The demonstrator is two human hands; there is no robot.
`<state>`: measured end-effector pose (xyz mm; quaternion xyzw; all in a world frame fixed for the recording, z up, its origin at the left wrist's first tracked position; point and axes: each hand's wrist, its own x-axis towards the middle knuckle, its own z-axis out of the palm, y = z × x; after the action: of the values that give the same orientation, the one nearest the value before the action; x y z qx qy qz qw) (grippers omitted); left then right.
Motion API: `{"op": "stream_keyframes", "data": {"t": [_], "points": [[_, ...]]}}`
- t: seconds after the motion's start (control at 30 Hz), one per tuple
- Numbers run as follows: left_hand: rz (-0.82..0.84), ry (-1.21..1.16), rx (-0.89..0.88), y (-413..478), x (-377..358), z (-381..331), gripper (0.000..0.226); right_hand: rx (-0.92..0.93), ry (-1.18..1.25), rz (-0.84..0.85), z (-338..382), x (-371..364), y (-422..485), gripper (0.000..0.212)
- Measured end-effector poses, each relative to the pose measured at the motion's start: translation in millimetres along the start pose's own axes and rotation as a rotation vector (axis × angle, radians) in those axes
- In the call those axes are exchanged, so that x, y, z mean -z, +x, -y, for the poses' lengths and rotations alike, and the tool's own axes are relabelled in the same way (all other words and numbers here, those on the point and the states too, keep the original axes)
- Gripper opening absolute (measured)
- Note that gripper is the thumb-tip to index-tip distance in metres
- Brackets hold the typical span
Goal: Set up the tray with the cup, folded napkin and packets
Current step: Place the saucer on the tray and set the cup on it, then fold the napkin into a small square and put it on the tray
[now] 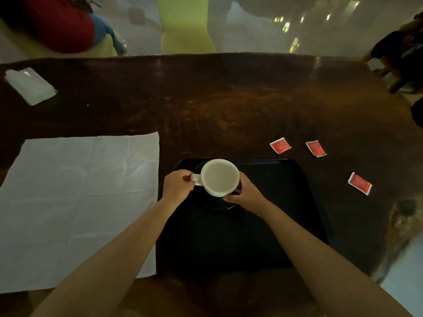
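Observation:
A white cup (pixel 220 177) stands on a dark saucer (pixel 217 204) in the far left part of the black tray (pixel 286 225). My left hand (pixel 178 185) pinches the cup's handle, which points left. My right hand (pixel 246 194) wraps the cup's right side, fingers near the saucer. A large white napkin (pixel 80 197) lies unfolded and flat on the table left of the tray. Three red packets lie on the table right of the tray: one (pixel 280 145) and another (pixel 315 148) beyond its far right corner, the third (pixel 359 183) further right.
The brown wooden table (pixel 229 106) stretches away beyond the tray. A pack of white napkins (pixel 29 85) lies at the far left corner. A person in red sits past the table's far edge at the left. Dark chairs stand at the far right.

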<state>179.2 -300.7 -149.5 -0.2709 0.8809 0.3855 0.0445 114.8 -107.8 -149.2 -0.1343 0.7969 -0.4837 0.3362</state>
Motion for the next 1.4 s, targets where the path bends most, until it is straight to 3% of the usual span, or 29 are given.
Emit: {"op": "stream_keyframes", "data": {"t": [0.2,0.5,0.7,0.87,1.0,1.17,1.3,1.4], "points": [[0.122,0.002,0.005,-2.0,15.8,3.3,0.039,-0.213,-0.286,-0.039,15.7,13.8,-8.4,0.086],[0.38,0.143,0.044,-27.6,53.0,5.9,0.047,-0.3,-0.7,0.091,51.9,31.9,-50.5,0.066],[0.311,0.183,0.068,-78.8,66.1,20.2,0.053,-0.181,-0.876,0.121,63.4,8.9,-67.6,0.063],[0.236,0.218,0.126,-131.5,69.0,58.9,0.05,-0.137,-1.055,0.273,66.2,-35.4,-72.3,0.036],[0.212,0.236,0.23,-165.7,76.7,105.1,0.054,-0.058,-1.125,0.352,76.0,-77.6,-80.5,0.04],[0.165,0.188,0.31,-184.4,90.9,144.1,0.053,0.121,-1.155,0.32,76.0,-135.5,-90.2,0.044],[0.154,0.243,0.267,-183.2,101.4,166.4,0.058,0.226,-1.139,0.273,74.0,-186.7,-87.7,0.04],[0.183,0.32,0.204,-178.8,102.8,185.3,0.062,0.206,-1.119,0.206,68.2,-223.6,-80.3,0.038]]}}
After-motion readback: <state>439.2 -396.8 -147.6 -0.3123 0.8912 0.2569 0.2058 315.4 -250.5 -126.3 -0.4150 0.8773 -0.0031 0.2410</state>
